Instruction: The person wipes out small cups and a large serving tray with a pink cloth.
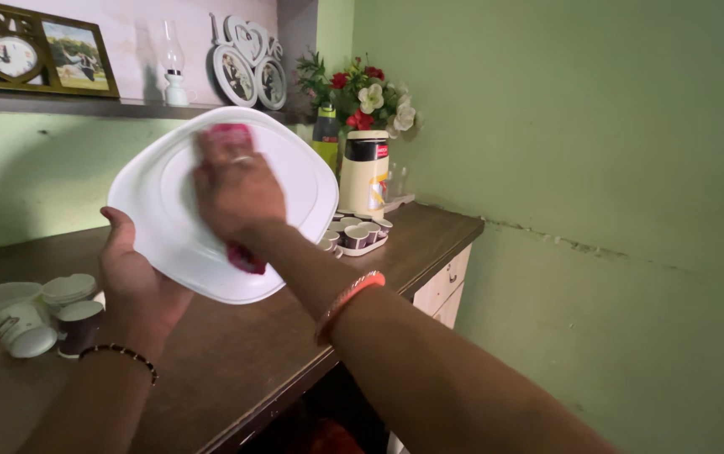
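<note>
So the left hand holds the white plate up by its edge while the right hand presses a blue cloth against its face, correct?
Not quite: the cloth is pink-red, not blue, as the head view shows. The rest stands: the left hand holds the white plate up by its edge, and the right hand presses the cloth against its face.

Soft, even indoor light, faint shadows on the green wall [589,168], slight wide-angle stretch at edges.

Smooth glossy white plastic plate [290,181], soft pink cloth [244,256], matt dark wood counter [236,345], rough cracked painted wall [597,168]
</note>
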